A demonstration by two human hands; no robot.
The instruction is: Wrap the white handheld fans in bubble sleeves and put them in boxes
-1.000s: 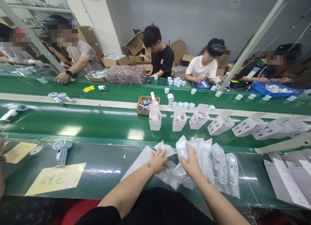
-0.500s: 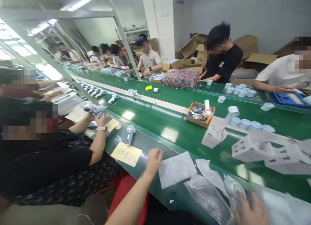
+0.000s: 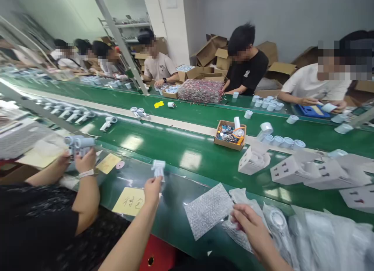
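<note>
My left hand [image 3: 152, 191] is closed around the handle of a light blue handheld fan [image 3: 159, 167], its blurred head pointing up above the workbench. A yellow paper note with handwriting [image 3: 128, 202] lies just left of that wrist. My right hand [image 3: 247, 220] is over crumpled clear plastic bags [image 3: 238, 234], fingers drawn together; whether a bag edge is between them I cannot make out. Left of it a flat bubble-wrap bag [image 3: 208, 210] rests on the bench. To its right is a fan in a clear bag [image 3: 276, 224], beside more bagged items [image 3: 327, 232].
Beyond the bench runs a green conveyor belt [image 3: 175, 142] with a carton of small parts [image 3: 230, 135], open white boxes [image 3: 254, 160] and several fans [image 3: 76, 116]. At left, a co-worker's hands [image 3: 84, 160] hold fans. Other people sit along the far side.
My left hand has picked up the fan from beside the yellow note. My right hand has left the bagged fan and moved left to the loose bags. The view has turned right.
</note>
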